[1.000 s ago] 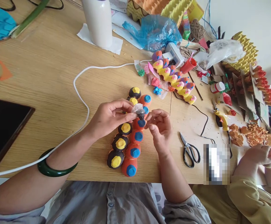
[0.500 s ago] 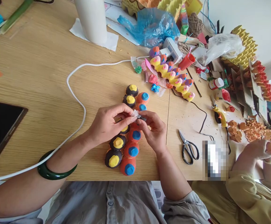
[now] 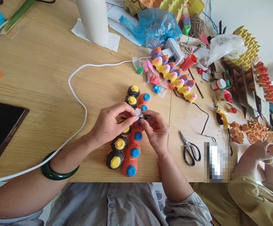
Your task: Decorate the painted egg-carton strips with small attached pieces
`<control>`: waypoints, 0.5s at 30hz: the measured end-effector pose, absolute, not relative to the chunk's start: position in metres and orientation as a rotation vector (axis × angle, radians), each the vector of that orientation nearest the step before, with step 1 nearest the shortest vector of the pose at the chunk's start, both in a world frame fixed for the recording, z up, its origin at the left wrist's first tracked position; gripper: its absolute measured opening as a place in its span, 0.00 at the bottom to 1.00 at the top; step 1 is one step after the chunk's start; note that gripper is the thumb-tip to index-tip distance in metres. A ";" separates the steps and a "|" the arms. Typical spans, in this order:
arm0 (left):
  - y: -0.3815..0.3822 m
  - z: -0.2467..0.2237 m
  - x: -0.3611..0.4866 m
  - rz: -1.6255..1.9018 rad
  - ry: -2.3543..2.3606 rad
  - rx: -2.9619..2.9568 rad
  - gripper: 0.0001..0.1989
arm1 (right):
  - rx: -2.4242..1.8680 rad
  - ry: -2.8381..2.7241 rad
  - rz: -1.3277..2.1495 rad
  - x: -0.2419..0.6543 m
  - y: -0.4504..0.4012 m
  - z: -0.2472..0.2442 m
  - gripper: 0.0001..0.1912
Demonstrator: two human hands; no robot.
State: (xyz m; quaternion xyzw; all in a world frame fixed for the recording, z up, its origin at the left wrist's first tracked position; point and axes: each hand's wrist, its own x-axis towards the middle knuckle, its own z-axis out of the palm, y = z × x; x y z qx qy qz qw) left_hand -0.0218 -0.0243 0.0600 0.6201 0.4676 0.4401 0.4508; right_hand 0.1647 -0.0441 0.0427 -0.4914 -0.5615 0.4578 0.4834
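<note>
My left hand (image 3: 117, 122) pinches the whitish, clear end of a small crumpled plastic wrapper (image 3: 137, 111). At its dark end, black stuff shows between the thumb and fingers of my right hand (image 3: 156, 128), which is closed on it as well. Both hands hover above a double row of painted egg-carton cups. One row of black cups (image 3: 111, 153) bears yellow blobs, and the other row of orange-red cups (image 3: 128, 163) bears blue discs. My hands hide the middle cups. A dark green bangle (image 3: 56, 172) circles my left wrist.
Scissors (image 3: 188, 149) lie right of my right hand. A white cable (image 3: 78, 100) crosses the table on the left, near a black-screened tablet (image 3: 3, 131). Yellow-and-pink cups (image 3: 172, 76) stand farther back. At the right, a co-worker's hands (image 3: 259, 155) hold a small orange piece.
My right hand has shifted slightly to the right, and more of the dark end of the wrapper shows between my hands. My left hand keeps its pinch.
</note>
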 end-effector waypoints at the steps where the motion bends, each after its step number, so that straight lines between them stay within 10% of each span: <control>1: -0.024 0.060 -0.022 1.091 1.155 1.546 0.08 | -1.191 -1.367 1.115 0.165 -0.044 0.043 0.13; 15: -0.024 0.060 -0.022 1.098 1.113 1.615 0.07 | -1.148 -1.201 1.205 0.163 -0.041 0.049 0.13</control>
